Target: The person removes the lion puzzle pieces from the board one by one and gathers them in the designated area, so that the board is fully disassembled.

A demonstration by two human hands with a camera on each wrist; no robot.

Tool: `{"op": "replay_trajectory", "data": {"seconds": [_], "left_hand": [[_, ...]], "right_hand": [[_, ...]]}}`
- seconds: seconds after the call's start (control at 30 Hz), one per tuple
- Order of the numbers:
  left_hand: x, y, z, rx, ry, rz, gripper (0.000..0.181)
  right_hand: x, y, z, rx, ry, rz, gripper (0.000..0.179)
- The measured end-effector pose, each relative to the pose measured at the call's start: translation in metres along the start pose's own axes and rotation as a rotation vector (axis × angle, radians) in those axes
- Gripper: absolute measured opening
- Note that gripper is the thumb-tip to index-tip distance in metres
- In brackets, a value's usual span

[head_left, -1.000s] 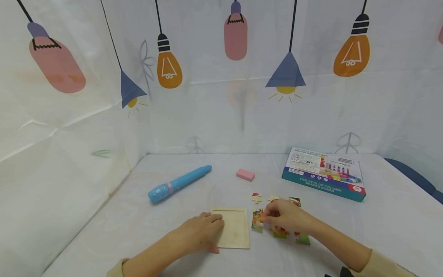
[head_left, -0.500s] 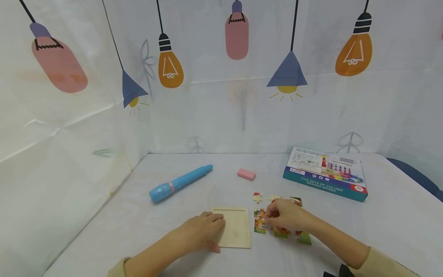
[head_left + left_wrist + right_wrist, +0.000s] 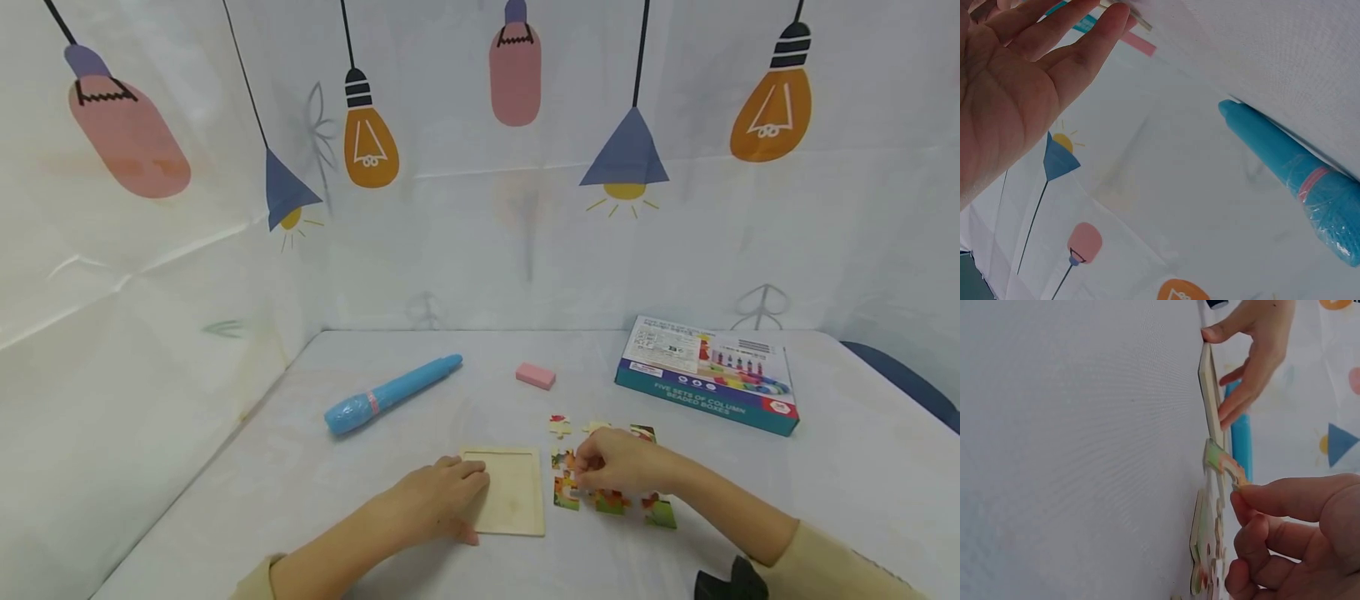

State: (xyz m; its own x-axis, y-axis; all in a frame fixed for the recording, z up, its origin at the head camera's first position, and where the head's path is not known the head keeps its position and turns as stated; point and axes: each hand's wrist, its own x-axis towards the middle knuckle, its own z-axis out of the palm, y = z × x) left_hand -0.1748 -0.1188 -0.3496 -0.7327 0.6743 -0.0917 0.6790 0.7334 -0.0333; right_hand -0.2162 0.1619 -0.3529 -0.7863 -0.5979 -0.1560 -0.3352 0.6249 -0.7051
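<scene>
My left hand (image 3: 435, 504) rests on the left side of a shallow wooden puzzle tray (image 3: 517, 500), fingers over its surface and thumb by the near corner. In the left wrist view the fingers of that hand (image 3: 1100, 34) look fairly straight. To the right of the tray, thumb and fingertips of my right hand (image 3: 626, 461) pinch a jigsaw piece (image 3: 1215, 455) with a green lower edge, tilted in the right wrist view. Several more jigsaw pieces (image 3: 611, 502) lie around and partly under this hand, among them a red-and-cream piece (image 3: 558, 425) behind it.
A blue, microphone-shaped stick (image 3: 393, 394) lies at the back left. Behind the pieces sits a pink eraser-like block (image 3: 536, 376). At the back right is a flat boxed bead set (image 3: 708, 375). A patterned white curtain (image 3: 465, 250) hangs behind the table.
My right hand has drawn the pinched jigsaw piece slightly towards me, and a separate piece now shows behind it. My left hand stays on the tray. The view has shifted a little.
</scene>
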Motion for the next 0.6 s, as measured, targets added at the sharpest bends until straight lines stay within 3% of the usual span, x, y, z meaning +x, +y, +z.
{"op": "replay_trajectory", "data": {"seconds": [0.3,0.6], "left_hand": [[0.0003,0.0014,-0.0022,0.000,0.000,-0.009,0.063],[0.0008,0.0015,-0.0015,0.002,0.000,-0.018,0.063]], "right_hand": [[0.0017,-0.0038,-0.0013,-0.002,-0.016,0.016,0.013],[0.0043,-0.0043,0.0043,-0.086,0.045,0.066,0.014]]}}
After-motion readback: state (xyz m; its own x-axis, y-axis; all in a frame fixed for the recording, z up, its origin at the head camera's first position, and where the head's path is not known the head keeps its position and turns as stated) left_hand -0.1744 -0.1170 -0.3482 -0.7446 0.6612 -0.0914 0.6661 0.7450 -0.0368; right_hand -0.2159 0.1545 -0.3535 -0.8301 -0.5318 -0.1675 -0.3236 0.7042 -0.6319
